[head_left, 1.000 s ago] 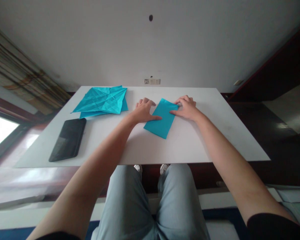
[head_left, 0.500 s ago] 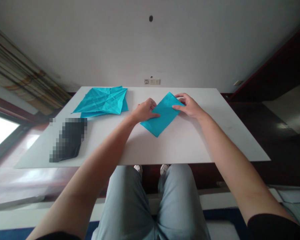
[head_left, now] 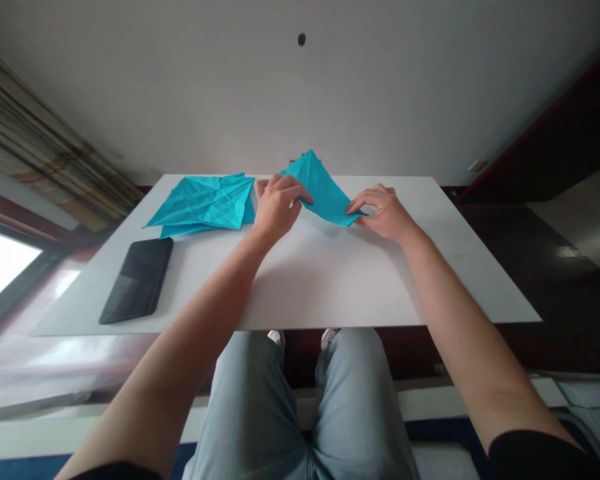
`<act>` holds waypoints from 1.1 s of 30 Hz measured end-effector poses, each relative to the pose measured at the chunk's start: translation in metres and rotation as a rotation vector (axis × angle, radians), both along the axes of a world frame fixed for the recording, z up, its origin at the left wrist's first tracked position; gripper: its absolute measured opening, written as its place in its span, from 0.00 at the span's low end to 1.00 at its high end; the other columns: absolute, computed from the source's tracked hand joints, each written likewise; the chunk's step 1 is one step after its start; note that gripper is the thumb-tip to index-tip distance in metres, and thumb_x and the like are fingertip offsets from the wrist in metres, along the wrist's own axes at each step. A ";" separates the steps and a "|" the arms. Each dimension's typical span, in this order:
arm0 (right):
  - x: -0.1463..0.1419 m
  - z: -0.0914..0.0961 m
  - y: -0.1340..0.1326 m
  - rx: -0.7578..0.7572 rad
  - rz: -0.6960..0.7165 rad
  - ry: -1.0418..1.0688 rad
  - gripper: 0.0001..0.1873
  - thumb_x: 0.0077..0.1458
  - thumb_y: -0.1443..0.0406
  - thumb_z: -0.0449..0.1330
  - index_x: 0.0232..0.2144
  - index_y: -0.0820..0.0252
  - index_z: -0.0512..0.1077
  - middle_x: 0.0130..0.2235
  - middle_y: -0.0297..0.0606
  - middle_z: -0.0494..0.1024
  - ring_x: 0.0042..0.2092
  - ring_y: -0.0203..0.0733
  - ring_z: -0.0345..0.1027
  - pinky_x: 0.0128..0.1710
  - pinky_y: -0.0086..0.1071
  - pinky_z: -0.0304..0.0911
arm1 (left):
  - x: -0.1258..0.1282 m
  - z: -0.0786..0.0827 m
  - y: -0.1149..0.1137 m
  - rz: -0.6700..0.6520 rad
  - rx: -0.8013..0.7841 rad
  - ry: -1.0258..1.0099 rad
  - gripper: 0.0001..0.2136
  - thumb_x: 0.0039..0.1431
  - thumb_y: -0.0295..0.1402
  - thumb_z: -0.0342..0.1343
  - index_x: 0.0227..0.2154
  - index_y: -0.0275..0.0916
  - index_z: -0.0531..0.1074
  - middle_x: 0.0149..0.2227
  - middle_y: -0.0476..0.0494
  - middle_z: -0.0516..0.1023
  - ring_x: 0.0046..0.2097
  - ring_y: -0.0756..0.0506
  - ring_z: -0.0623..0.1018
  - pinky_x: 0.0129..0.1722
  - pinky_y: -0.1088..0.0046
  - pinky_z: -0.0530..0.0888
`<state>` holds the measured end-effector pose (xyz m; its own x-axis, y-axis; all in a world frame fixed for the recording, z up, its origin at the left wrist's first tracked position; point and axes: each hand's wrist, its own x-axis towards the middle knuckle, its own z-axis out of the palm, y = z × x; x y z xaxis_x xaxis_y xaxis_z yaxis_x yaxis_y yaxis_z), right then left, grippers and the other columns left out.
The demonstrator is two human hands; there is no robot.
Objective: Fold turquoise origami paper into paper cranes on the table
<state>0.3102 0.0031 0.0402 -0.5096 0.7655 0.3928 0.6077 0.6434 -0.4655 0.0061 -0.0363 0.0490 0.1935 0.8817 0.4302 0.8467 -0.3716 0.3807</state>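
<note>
A folded sheet of bright blue paper [head_left: 320, 185] is tilted up above the middle of the white table, its far corner pointing at the wall. My left hand [head_left: 280, 203] pinches its near left edge between thumb and fingers. Closed on the near right corner of the same sheet is my right hand [head_left: 380, 210]. To the left of my left hand lies a stack of creased blue paper [head_left: 205, 203], its surface marked by crossing fold lines.
A black tablet [head_left: 139, 279] lies at the left of the white table [head_left: 340, 287]. Behind the table rises a grey wall [head_left: 405, 93]. My knees are under the table's front edge, and a striped curtain [head_left: 45, 153] hangs at the left.
The blue paper sheet has been lifted and turned away from me, its far corner now higher. My left hand has risen and moved slightly left; my right hand stays nearly in place.
</note>
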 end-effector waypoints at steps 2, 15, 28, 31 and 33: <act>0.003 -0.010 0.006 -0.065 0.061 -0.072 0.12 0.65 0.49 0.71 0.39 0.46 0.88 0.48 0.40 0.92 0.56 0.63 0.80 0.69 0.64 0.58 | -0.002 -0.009 0.006 -0.088 -0.087 0.039 0.20 0.67 0.26 0.54 0.48 0.52 0.89 0.60 0.42 0.86 0.67 0.30 0.77 0.73 0.38 0.61; -0.005 -0.036 0.012 -0.238 -0.054 0.059 0.25 0.65 0.42 0.68 0.54 0.51 0.83 0.43 0.41 0.87 0.41 0.52 0.77 0.47 0.46 0.73 | 0.007 -0.036 0.016 -0.310 -0.253 -0.069 0.20 0.72 0.40 0.61 0.62 0.44 0.79 0.52 0.39 0.88 0.55 0.37 0.87 0.59 0.57 0.81; -0.006 -0.043 0.015 -0.106 -0.039 -0.288 0.26 0.76 0.42 0.60 0.67 0.31 0.84 0.78 0.40 0.73 0.74 0.74 0.61 0.73 0.75 0.54 | 0.007 -0.037 0.011 0.218 -0.194 0.098 0.40 0.63 0.62 0.70 0.68 0.40 0.75 0.70 0.21 0.76 0.74 0.15 0.70 0.74 0.33 0.63; -0.004 -0.041 0.014 -0.118 0.023 -0.278 0.28 0.72 0.39 0.66 0.67 0.33 0.85 0.79 0.39 0.73 0.75 0.75 0.60 0.74 0.76 0.52 | 0.001 -0.045 0.015 0.271 -0.176 0.059 0.44 0.60 0.68 0.69 0.67 0.39 0.74 0.67 0.19 0.79 0.72 0.14 0.72 0.73 0.31 0.64; -0.005 -0.040 0.014 -0.122 0.042 -0.246 0.27 0.71 0.38 0.65 0.63 0.35 0.88 0.75 0.41 0.78 0.72 0.73 0.63 0.74 0.74 0.54 | -0.002 -0.049 0.018 0.275 -0.177 0.049 0.41 0.61 0.68 0.67 0.65 0.41 0.76 0.64 0.21 0.82 0.70 0.15 0.75 0.73 0.31 0.65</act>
